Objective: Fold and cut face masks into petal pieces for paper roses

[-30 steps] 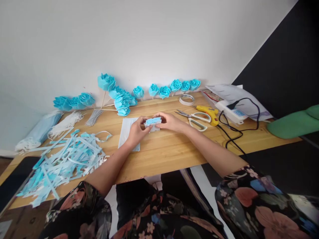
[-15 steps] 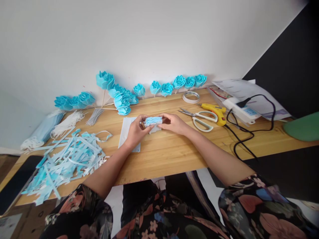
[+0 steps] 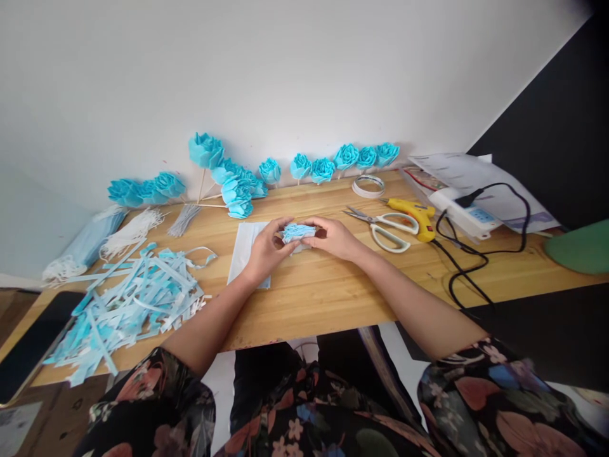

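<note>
Between my two hands is a small bundle of pleated face-mask fabric (image 3: 299, 232), light blue on top with white below. My left hand (image 3: 270, 249) pinches its left end between thumb and fingers. On the right end, my right hand (image 3: 332, 237) grips it the same way. Parts of the bundle are hidden by the fingertips. Under and beside my left wrist lies a flat pale face mask (image 3: 241, 249) on the wooden table (image 3: 314, 298).
Blue fabric flowers (image 3: 238, 190) line the wall. Cut strips (image 3: 137, 304), stacked masks (image 3: 88, 244), ear loops (image 3: 133, 231), wires (image 3: 184, 219) and a phone (image 3: 38, 343) lie left. Scissors (image 3: 387, 230), tape (image 3: 368, 186), a yellow glue gun (image 3: 413, 216) and a corded power strip (image 3: 469, 216) are right.
The bundle looks squeezed closer together, its blue folds now more bunched and rounded. Both hands still hold it, and the whole view has shifted slightly.
</note>
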Action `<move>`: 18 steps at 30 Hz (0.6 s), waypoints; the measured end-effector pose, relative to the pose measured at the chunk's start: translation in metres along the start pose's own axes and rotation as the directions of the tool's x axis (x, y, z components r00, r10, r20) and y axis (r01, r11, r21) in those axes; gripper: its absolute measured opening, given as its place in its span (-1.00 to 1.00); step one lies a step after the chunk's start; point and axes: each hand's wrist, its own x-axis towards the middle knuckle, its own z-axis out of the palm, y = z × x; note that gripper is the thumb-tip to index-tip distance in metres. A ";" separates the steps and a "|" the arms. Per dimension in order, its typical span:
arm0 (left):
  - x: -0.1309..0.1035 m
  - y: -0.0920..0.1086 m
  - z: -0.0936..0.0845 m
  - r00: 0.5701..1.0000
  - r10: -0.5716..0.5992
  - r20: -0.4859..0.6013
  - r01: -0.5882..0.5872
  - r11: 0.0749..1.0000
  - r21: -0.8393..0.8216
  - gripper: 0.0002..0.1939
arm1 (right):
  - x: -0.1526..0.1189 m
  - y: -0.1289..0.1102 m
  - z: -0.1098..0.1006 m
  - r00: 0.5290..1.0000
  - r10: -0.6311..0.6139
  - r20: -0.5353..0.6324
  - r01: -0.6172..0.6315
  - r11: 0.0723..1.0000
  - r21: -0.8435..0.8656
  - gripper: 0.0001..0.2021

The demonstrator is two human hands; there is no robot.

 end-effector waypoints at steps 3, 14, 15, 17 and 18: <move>0.000 0.003 0.000 1.000 0.005 0.006 -0.005 0.999 0.039 -0.51 | 0.000 0.001 0.000 1.000 -0.007 0.013 0.007 1.000 0.012 -0.63; 0.001 0.012 -0.004 0.993 0.102 -0.059 -0.091 0.982 0.163 -0.84 | 0.000 0.003 0.004 0.999 -0.025 -0.025 0.028 0.990 0.141 -0.80; 0.001 0.010 -0.004 0.995 0.091 -0.048 -0.082 0.983 0.162 -0.81 | 0.000 0.003 0.005 1.000 -0.022 -0.020 0.024 0.989 0.144 -0.78; 0.001 0.008 -0.003 0.997 0.067 -0.026 -0.062 0.985 0.162 -0.77 | 0.001 0.004 0.005 1.000 -0.005 -0.007 0.006 0.990 0.139 -0.74; 0.001 0.007 -0.003 0.998 0.058 -0.019 -0.054 0.985 0.163 -0.75 | 0.001 0.004 0.005 1.000 0.004 0.000 -0.004 0.991 0.133 -0.72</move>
